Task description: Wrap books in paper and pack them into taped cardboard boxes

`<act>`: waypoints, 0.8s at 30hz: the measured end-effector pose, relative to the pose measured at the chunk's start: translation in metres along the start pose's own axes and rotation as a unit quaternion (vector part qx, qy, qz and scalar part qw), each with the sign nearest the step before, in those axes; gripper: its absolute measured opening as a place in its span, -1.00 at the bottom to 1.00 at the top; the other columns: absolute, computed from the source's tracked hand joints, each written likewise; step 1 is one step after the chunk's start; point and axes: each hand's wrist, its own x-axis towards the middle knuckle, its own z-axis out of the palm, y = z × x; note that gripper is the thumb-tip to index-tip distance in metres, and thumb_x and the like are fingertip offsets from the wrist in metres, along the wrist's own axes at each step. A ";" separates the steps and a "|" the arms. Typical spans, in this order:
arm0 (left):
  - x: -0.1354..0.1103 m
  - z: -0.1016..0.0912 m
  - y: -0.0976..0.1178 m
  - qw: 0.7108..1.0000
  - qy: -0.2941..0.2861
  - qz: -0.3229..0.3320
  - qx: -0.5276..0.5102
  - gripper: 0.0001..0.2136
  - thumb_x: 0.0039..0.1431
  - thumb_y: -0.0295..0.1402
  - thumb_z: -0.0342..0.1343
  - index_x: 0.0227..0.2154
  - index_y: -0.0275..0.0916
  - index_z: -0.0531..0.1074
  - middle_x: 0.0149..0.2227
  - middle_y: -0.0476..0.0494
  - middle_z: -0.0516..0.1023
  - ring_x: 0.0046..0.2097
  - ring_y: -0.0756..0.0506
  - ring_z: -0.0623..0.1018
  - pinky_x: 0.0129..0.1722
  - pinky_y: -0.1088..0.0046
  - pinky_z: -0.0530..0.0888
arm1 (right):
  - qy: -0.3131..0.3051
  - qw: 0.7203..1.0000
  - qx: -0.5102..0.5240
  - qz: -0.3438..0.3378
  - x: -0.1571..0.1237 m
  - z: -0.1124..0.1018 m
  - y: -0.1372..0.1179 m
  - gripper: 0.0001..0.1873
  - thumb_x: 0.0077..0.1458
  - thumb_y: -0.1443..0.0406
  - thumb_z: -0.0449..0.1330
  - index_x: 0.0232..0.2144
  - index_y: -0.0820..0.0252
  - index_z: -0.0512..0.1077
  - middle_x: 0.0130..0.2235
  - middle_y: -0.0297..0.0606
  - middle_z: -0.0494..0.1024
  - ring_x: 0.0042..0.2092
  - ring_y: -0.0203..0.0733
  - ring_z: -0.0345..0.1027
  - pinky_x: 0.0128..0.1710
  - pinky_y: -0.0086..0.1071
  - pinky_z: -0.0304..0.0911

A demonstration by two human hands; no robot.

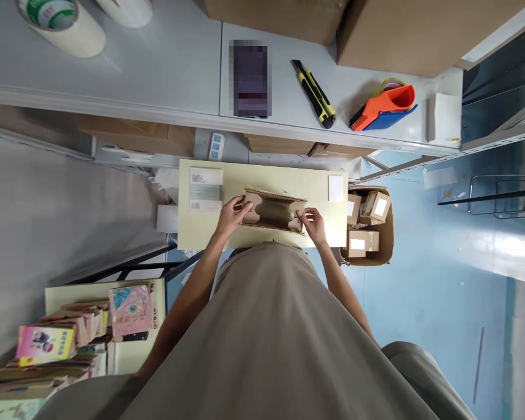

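Note:
A small brown cardboard box (273, 211), its flaps partly folded, lies on a pale yellow table (319, 201). My left hand (234, 213) grips the box's left end with fingers curled on a flap. My right hand (314, 223) pinches the right end flap. A stack of printed labels (205, 189) lies at the table's left, and a white slip (335, 188) at its far right.
An open carton (387, 248) of small labelled boxes stands on the blue floor to the right. The grey shelf (175, 64) above holds tape rolls (61, 23), a phone (250, 79), a yellow utility knife (315, 93) and an orange tape dispenser (382, 108). Books (83, 332) pile lower left.

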 end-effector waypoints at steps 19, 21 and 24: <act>-0.022 -0.022 0.050 0.989 -0.074 0.103 0.074 -0.23 0.21 0.30 0.46 0.30 -0.12 0.66 0.46 -0.35 0.58 0.41 -0.42 0.63 0.45 -0.05 0.61 | -0.068 0.987 -0.040 -0.143 -0.017 -0.031 -0.020 -0.17 0.25 -0.33 0.46 0.36 -0.09 0.60 0.49 0.04 0.49 0.47 0.32 0.45 0.36 0.19 0.56; -0.017 -0.018 0.051 0.988 -0.061 0.115 0.087 -0.28 0.23 0.27 0.45 0.25 -0.14 0.68 0.41 -0.36 0.61 0.39 -0.42 0.64 0.42 -0.03 0.63 | -0.055 0.989 -0.031 -0.133 -0.011 -0.028 -0.018 -0.18 0.24 -0.35 0.45 0.34 -0.10 0.60 0.46 0.03 0.51 0.42 0.30 0.50 0.33 0.17 0.60; -0.012 -0.017 0.045 0.988 -0.063 0.110 0.088 -0.26 0.21 0.21 0.49 0.31 -0.12 0.64 0.44 -0.34 0.59 0.38 -0.42 0.64 0.43 -0.03 0.62 | -0.034 0.994 0.000 -0.101 -0.002 -0.025 -0.010 -0.03 0.15 -0.40 0.48 0.40 -0.09 0.53 0.50 0.06 0.47 0.41 0.32 0.50 0.35 0.20 0.59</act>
